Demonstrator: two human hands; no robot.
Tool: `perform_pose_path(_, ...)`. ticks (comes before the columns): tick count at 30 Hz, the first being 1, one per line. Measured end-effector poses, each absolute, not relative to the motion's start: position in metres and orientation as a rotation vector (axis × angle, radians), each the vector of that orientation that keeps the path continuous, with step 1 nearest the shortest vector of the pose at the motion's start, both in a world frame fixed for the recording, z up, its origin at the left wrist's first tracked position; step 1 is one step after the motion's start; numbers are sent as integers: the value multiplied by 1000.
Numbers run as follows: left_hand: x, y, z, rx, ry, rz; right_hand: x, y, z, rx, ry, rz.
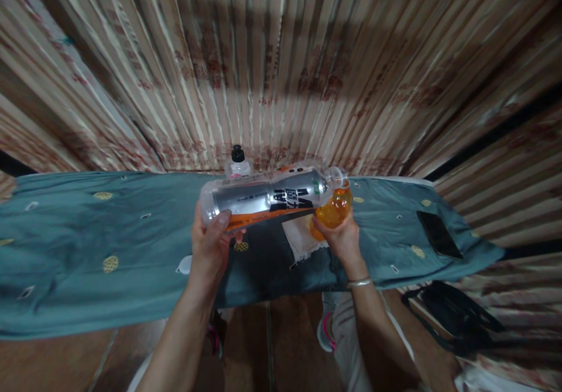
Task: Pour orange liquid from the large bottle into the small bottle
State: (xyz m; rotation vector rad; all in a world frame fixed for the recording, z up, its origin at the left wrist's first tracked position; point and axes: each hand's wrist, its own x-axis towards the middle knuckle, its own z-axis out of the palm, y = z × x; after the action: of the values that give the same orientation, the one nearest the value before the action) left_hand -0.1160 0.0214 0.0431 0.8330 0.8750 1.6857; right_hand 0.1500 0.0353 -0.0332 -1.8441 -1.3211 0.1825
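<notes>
A clear plastic drink bottle [281, 196] with a silver, black and orange label lies nearly level in the air. My left hand [212, 237] is closed around its base end. Its uncapped mouth meets the top of a second bottle [332, 209], which holds orange liquid and leans slightly in my right hand [342, 237]. Whether liquid runs between the two I cannot make out. Below the orange bottle a pale cloth [302, 237] with a fringed edge lies on the table, partly covered by the bottle and hand.
A green cloth with yellow pineapple prints [144, 251] covers the narrow table. Behind the bottles stands a clear bottle with a black cap [237, 157]. A white round lid [185, 264] sits left, a dark phone [439, 234] right. A black bag [454, 313] rests below; a patterned curtain [272, 70] hangs behind.
</notes>
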Motion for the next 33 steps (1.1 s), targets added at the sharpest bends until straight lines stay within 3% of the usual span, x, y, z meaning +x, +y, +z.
perform_pose_path(33, -118, 21, 43, 806, 855, 1722, 147, 35, -30, -1871, -1285, 226)
